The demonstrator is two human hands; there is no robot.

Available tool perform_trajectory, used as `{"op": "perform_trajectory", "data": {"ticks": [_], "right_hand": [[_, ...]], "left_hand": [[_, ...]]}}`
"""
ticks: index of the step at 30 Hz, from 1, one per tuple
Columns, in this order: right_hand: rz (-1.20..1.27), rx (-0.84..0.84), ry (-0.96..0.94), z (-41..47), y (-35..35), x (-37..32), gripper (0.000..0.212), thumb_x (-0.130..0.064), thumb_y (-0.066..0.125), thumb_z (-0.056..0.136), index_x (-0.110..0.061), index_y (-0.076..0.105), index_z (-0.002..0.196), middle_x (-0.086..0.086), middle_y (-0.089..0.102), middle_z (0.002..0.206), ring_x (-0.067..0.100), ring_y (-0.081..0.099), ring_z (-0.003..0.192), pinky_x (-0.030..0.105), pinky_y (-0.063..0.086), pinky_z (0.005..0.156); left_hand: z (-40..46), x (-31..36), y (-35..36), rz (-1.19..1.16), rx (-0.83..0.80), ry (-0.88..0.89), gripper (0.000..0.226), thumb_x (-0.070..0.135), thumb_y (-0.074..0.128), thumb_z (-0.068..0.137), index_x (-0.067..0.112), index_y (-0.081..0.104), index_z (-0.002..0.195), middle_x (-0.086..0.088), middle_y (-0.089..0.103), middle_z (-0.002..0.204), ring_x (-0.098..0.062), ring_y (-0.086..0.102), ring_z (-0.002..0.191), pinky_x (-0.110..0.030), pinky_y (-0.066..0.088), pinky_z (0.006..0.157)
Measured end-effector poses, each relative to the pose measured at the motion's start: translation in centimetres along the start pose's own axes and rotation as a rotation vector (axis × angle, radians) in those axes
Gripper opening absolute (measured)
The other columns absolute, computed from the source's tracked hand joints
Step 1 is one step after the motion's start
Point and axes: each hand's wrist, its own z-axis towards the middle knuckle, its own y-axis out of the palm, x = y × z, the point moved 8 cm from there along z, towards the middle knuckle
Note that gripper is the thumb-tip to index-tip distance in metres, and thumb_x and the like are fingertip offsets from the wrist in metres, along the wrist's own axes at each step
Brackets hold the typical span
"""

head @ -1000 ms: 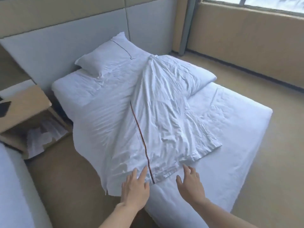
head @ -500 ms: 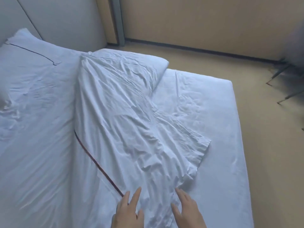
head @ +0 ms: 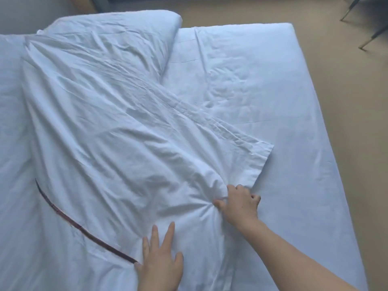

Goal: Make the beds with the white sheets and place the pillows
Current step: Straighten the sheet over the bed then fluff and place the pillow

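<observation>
A crumpled white top sheet with a dark red stripe lies bunched diagonally across the bed. Its folded corner rests on the smooth fitted sheet covering the mattress. A white pillow sits at the head, partly under the top sheet. My right hand is clenched on a gathered pinch of the top sheet near that corner, with folds radiating from the grip. My left hand lies flat on the sheet, fingers spread, by the stripe's end.
Tan floor runs along the bed's right side. Thin dark furniture legs stand at the top right. A grey padded headboard is at the top left.
The view has moved in closer over the bed. My right hand has gone from flat and open to clenched on the sheet; my left hand stays flat.
</observation>
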Motion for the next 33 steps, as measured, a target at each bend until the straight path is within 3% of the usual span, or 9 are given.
{"op": "perform_trajectory", "data": {"ticks": [5, 9, 14, 16, 19, 22, 26, 30, 33], "right_hand": [[0.223, 0.168, -0.196, -3.5, -3.2, -3.5, 0.022, -0.045, 0.058, 0.079, -0.024, 0.055, 0.086, -0.004, 0.053, 0.092, 0.023, 0.052, 0.1, 0.036, 0.025, 0.077], [0.44, 0.351, -0.441, -12.5, -6.2, -8.5, 0.024, -0.042, 0.069, 0.07, -0.027, 0.063, 0.087, -0.011, 0.053, 0.107, 0.012, 0.048, 0.105, 0.033, 0.031, 0.084], [0.742, 0.222, -0.578, -21.8, -7.9, -14.3, 0.021, -0.029, 0.073, 0.072, -0.027, 0.063, 0.091, -0.019, 0.056, 0.101, 0.005, 0.059, 0.079, 0.029, 0.051, 0.065], [0.71, 0.206, -0.637, -25.3, -7.6, -16.6, 0.024, -0.028, 0.072, 0.074, -0.027, 0.059, 0.094, -0.019, 0.054, 0.099, 0.004, 0.058, 0.077, 0.026, 0.05, 0.061], [0.65, 0.179, -0.693, -30.4, -7.0, -20.6, 0.048, -0.036, 0.07, 0.073, -0.033, 0.049, 0.116, -0.021, 0.051, 0.116, 0.003, 0.056, 0.1, 0.014, 0.045, 0.079], [0.532, 0.211, -0.693, -35.3, -6.6, -24.6, 0.078, -0.051, 0.073, 0.067, -0.03, 0.049, 0.138, -0.004, 0.051, 0.141, 0.015, 0.053, 0.121, 0.032, 0.049, 0.093], [0.488, 0.183, -0.724, -42.2, -6.1, -30.3, 0.068, -0.05, 0.072, 0.072, -0.039, 0.052, 0.135, -0.006, 0.054, 0.141, 0.011, 0.051, 0.128, 0.03, 0.046, 0.092], [0.508, 0.148, -0.778, -49.8, -5.0, -37.4, 0.038, -0.022, 0.068, 0.079, -0.041, 0.056, 0.11, -0.017, 0.068, 0.083, 0.005, 0.063, 0.077, 0.024, 0.046, 0.067], [0.406, 0.221, -0.781, -54.6, -3.5, -43.1, 0.037, -0.021, 0.058, 0.079, -0.038, 0.054, 0.112, -0.007, 0.067, 0.077, 0.02, 0.063, 0.076, 0.038, 0.05, 0.065]], "left_hand": [[-1.0, 4.2, -4.6, -0.485, 0.113, 0.139, 0.075, 0.048, 0.059, 0.092, 0.045, 0.016, 0.153, -0.001, 0.025, 0.159, -0.015, 0.023, 0.147, -0.029, 0.026, 0.115], [-3.4, 5.5, -10.0, -0.91, 0.141, 0.022, 0.09, 0.069, 0.068, 0.072, 0.057, 0.018, 0.146, 0.003, 0.049, 0.142, -0.011, 0.048, 0.129, -0.037, 0.045, 0.105], [-9.4, 0.6, -16.3, -0.792, 0.262, -0.015, 0.088, 0.013, 0.057, 0.088, 0.051, 0.008, 0.151, 0.002, 0.064, 0.111, -0.011, 0.061, 0.084, -0.025, 0.046, 0.072], [-12.3, -3.1, -17.2, -0.764, 0.252, -0.034, 0.089, 0.007, 0.049, 0.089, 0.054, 0.004, 0.15, 0.004, 0.063, 0.094, -0.007, 0.061, 0.073, -0.019, 0.042, 0.06], [-16.8, -8.3, -19.6, -0.792, 0.268, 0.038, 0.09, 0.002, 0.047, 0.092, 0.053, 0.001, 0.15, 0.021, 0.051, 0.117, 0.019, 0.057, 0.081, -0.004, 0.041, 0.067], [-20.6, -13.9, -22.4, -0.834, 0.299, 0.148, 0.087, -0.001, 0.045, 0.095, 0.046, 0.001, 0.154, 0.021, 0.033, 0.13, 0.042, 0.036, 0.08, 0.007, 0.033, 0.071], [-25.2, -21.8, -25.3, -0.836, 0.294, 0.227, 0.086, 0.003, 0.045, 0.096, 0.053, 0.003, 0.151, 0.023, 0.03, 0.131, 0.026, 0.043, 0.081, 0.005, 0.035, 0.069], [-28.9, -30.5, -27.6, -0.844, 0.286, 0.256, 0.088, 0.006, 0.045, 0.092, 0.057, 0.002, 0.15, 0.021, 0.035, 0.136, 0.017, 0.045, 0.082, -0.005, 0.042, 0.073], [-30.6, -37.3, -29.4, -0.863, 0.344, 0.197, 0.092, 0.014, 0.054, 0.088, 0.052, 0.0, 0.152, 0.012, 0.043, 0.147, -0.007, 0.058, 0.106, -0.021, 0.048, 0.089]]}}
